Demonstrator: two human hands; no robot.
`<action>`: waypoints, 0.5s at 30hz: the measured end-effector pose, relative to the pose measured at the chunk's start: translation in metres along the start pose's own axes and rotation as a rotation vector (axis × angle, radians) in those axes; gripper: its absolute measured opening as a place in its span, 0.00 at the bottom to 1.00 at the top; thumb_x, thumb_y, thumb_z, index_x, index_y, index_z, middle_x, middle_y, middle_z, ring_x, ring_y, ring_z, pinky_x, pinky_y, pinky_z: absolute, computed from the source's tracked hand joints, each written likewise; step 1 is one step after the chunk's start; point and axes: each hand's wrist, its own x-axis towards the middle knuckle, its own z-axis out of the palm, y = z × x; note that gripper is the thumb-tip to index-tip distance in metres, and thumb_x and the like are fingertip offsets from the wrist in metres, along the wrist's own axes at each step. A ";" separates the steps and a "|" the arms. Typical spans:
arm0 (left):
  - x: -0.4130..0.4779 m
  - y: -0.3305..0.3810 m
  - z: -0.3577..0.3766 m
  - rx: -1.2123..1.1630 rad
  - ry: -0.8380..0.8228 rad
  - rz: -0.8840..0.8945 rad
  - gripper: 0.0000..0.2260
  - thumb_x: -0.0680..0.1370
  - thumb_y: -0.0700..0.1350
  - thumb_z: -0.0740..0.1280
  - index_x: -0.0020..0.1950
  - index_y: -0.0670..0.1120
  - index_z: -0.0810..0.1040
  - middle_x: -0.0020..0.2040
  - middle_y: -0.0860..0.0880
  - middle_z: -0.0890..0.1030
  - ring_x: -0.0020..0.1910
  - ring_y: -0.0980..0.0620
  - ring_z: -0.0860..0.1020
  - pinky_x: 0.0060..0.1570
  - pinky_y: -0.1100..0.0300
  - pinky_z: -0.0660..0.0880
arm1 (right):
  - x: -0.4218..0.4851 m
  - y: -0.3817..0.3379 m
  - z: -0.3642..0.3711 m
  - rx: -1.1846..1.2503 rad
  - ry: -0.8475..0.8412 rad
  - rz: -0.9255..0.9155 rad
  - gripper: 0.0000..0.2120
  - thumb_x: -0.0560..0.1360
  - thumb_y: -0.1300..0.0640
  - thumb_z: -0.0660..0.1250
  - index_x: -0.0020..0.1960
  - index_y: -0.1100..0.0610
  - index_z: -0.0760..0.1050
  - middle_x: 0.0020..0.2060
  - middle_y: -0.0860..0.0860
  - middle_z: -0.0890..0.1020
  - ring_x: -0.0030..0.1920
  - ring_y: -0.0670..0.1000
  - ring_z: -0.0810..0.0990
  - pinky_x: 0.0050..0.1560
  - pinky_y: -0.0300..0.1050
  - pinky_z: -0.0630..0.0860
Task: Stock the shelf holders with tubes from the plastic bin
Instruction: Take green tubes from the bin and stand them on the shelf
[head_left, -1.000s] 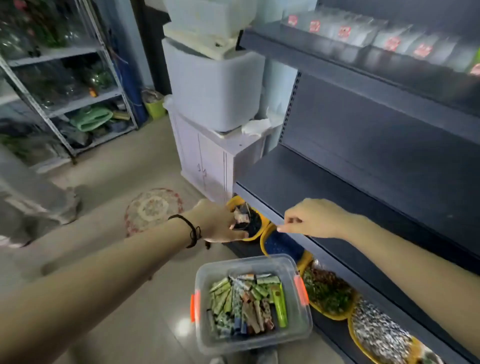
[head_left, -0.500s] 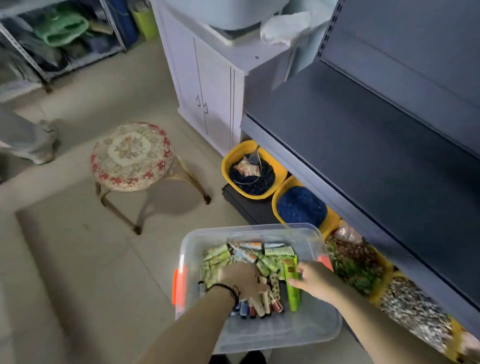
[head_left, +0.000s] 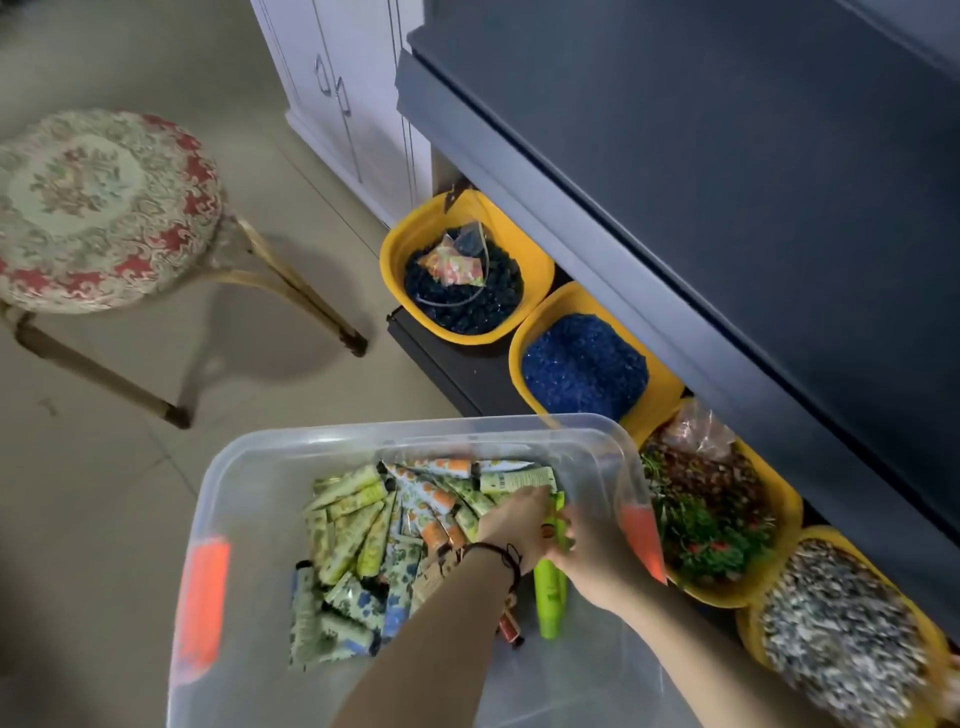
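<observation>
Cannot see left hand (head_left: 511, 525) fingers, buried among tubes (head_left: 353, 525); cannot tell right hand (head_left: 592, 551) grip, blurred; cannot see plastic bin (head_left: 244, 467) front, cropped.

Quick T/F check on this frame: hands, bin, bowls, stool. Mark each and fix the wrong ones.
1. Both the left hand and the right hand are inside the plastic bin. True.
2. The bin's latches are blue. False: the latches are orange.
3. The black bracelet is on the right wrist. False: the bracelet is on the left wrist.
4. The yellow bowl nearest the white cabinet holds dark stones with a small packet on top. True.
5. The stool sits on top of the bin. False: the stool stands on the floor, apart from the bin.
</observation>
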 end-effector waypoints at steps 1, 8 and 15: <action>0.002 0.000 0.004 0.022 0.005 0.007 0.30 0.73 0.42 0.70 0.72 0.48 0.63 0.69 0.48 0.66 0.66 0.45 0.70 0.60 0.49 0.73 | 0.003 0.003 0.002 -0.014 -0.005 0.011 0.11 0.76 0.61 0.67 0.50 0.53 0.64 0.36 0.43 0.66 0.36 0.41 0.67 0.38 0.37 0.70; 0.000 -0.015 0.006 -0.095 0.045 0.002 0.27 0.71 0.41 0.71 0.69 0.48 0.69 0.66 0.47 0.70 0.62 0.46 0.73 0.58 0.54 0.74 | 0.030 0.011 0.013 -0.117 -0.003 0.044 0.11 0.74 0.68 0.62 0.42 0.52 0.68 0.39 0.51 0.71 0.40 0.53 0.74 0.34 0.41 0.67; -0.034 -0.061 -0.036 -0.284 0.120 -0.048 0.16 0.69 0.45 0.76 0.55 0.47 0.78 0.49 0.55 0.76 0.49 0.55 0.74 0.48 0.65 0.68 | 0.047 -0.010 0.009 -0.397 -0.032 0.133 0.13 0.77 0.66 0.61 0.61 0.62 0.70 0.60 0.58 0.74 0.55 0.55 0.75 0.48 0.44 0.70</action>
